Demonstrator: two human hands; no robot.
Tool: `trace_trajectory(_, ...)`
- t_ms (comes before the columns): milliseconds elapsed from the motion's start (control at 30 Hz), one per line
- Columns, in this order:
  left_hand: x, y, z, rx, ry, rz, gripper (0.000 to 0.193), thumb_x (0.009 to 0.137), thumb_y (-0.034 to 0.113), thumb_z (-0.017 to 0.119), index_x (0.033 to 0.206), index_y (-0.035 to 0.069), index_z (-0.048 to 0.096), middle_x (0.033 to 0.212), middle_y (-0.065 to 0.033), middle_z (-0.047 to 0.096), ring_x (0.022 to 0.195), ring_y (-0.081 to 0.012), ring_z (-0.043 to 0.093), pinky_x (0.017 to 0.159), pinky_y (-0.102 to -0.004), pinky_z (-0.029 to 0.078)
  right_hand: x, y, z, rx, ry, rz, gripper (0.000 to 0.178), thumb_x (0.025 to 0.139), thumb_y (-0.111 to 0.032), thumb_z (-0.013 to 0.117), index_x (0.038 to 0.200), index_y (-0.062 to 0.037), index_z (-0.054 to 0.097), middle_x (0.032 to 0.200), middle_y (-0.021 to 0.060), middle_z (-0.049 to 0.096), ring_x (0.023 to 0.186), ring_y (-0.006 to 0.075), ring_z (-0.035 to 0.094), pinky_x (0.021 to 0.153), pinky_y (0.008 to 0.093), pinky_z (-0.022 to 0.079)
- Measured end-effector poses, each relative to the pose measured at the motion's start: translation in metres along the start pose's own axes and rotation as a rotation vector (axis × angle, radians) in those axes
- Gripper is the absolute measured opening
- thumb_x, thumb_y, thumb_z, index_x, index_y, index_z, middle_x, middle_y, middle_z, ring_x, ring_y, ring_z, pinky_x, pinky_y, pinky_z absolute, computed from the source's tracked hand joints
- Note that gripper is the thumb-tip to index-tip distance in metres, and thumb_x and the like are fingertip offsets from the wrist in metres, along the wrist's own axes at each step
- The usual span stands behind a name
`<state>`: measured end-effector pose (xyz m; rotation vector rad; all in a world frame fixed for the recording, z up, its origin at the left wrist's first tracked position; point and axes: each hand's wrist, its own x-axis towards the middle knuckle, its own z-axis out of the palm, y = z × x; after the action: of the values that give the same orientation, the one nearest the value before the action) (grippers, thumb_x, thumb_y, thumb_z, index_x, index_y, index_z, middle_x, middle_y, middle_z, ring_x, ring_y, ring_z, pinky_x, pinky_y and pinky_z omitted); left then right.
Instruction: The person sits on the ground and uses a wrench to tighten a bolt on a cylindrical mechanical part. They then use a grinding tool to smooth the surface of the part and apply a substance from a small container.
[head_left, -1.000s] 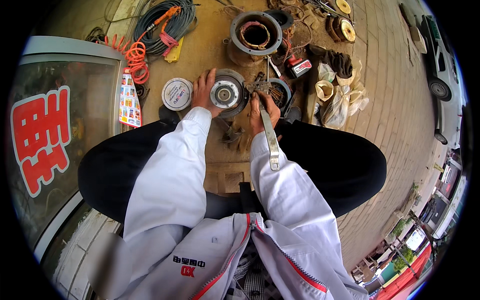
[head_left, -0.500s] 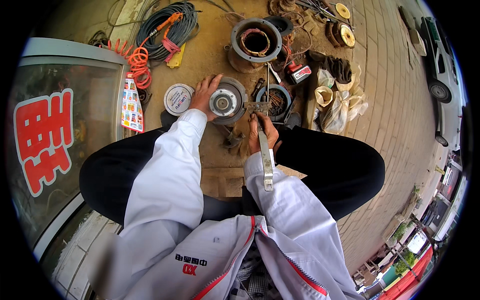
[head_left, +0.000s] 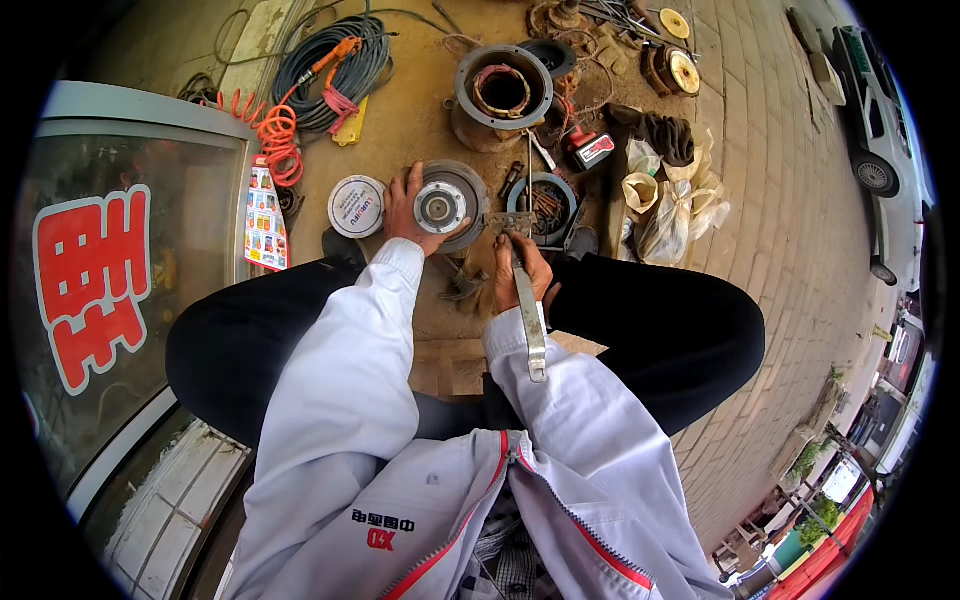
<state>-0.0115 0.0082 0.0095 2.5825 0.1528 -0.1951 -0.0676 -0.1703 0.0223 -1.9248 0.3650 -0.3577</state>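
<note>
Looking down from the head view, I see my left hand [head_left: 405,212] spread over the left rim of a round metal motor end cover [head_left: 447,204] lying flat on the ground just above the frame's centre — fingers curled loosely around its edge, thumb against the near side, steadying it rather than lifting it. My right hand [head_left: 522,270] is closed in a full fist around the shaft of a long grey wrench [head_left: 529,310], whose handle runs down toward my lap while its head reaches up to the right edge of the cover; I cannot tell exactly what the jaw end bites on.

Just left of the cover sits a small round white tin lid [head_left: 357,206], touching nothing. Right of the wrench head lies a dark shallow ring-shaped housing [head_left: 545,204] with rusty bits inside. Above, toward the top centre, stands a motor stator housing [head_left: 500,92] with copper windings showing in its bore. A coil of dark cable [head_left: 330,70] and an orange spiral hose [head_left: 278,135] lie in the upper left, and crumpled plastic bags [head_left: 675,205] sit on the right — near the brick paving [head_left: 780,200].
</note>
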Motion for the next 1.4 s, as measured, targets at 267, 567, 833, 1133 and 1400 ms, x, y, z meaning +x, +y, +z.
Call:
trace_trajectory(267, 0.024, -0.001, -0.011, 0.049, -0.138, 0.118, 0.126, 0.054, 0.058, 0.091, 0.154, 0.017, 0.028, 0.147, -0.02, 0.038, 0.134, -0.045, 0.038, 0.111, -0.0532, 0.035, 0.033, 0.029, -0.021, 0.13, 0.02, 0.127, 0.021, 0.088, -0.013, 0.069, 0.099, 0.0049, 0.071, 0.081, 0.0106, 0.072, 0.074, 0.0135, 0.063, 0.071, 0.0295, 0.051)
trace_trajectory(567, 0.041, -0.024, -0.088, 0.211, -0.483, 0.076, 0.122, 0.055, 0.048, 0.093, 0.153, 0.006, 0.033, 0.151, -0.0269, 0.039, 0.139, -0.044, 0.038, 0.115, -0.0479, 0.034, -0.027, 0.083, -0.003, -0.241, -0.611, 1.014, 0.068, 0.077, -0.039, 0.075, 0.126, 0.0072, 0.06, 0.125, 0.0233, 0.066, 0.119, 0.0339, 0.062, 0.101, 0.0383, 0.047)
trace_trajectory(833, 0.029, 0.064, -0.327, 0.268, 0.034, 0.409, 0.077, 0.074, 0.018, 0.083, 0.14, -0.002, 0.05, 0.141, -0.0233, 0.053, 0.132, -0.0393, 0.049, 0.112, -0.0438, 0.038, -0.044, 0.098, 0.016, -0.475, -0.814, 0.914, 0.06, 0.077, -0.042, 0.077, 0.12, -0.0027, 0.065, 0.124, 0.0238, 0.066, 0.119, 0.0366, 0.062, 0.101, 0.0408, 0.049)
trace_trajectory(1133, 0.0, 0.067, -0.333, 0.362, 0.224, 0.322, 0.062, 0.075, 0.015, 0.081, 0.132, 0.005, 0.06, 0.139, -0.0172, 0.056, 0.129, -0.0359, 0.053, 0.109, -0.0427, 0.042, 0.07, 0.103, -0.043, -0.641, 0.129, 0.451, 0.029, 0.082, -0.022, 0.067, 0.094, 0.0035, 0.06, 0.095, 0.0327, 0.067, 0.093, 0.0502, 0.064, 0.082, 0.055, 0.051)
trace_trajectory(1400, -0.001, 0.077, -0.324, 0.399, 0.135, 0.314, 0.067, 0.069, 0.013, 0.084, 0.131, 0.005, 0.059, 0.137, -0.0166, 0.056, 0.125, -0.0386, 0.051, 0.104, -0.0446, 0.042, 0.118, 0.171, -0.057, -0.762, -0.08, 0.536, 0.031, 0.079, -0.029, 0.07, 0.091, -0.001, 0.065, 0.097, 0.0279, 0.069, 0.098, 0.0459, 0.066, 0.086, 0.0509, 0.053)
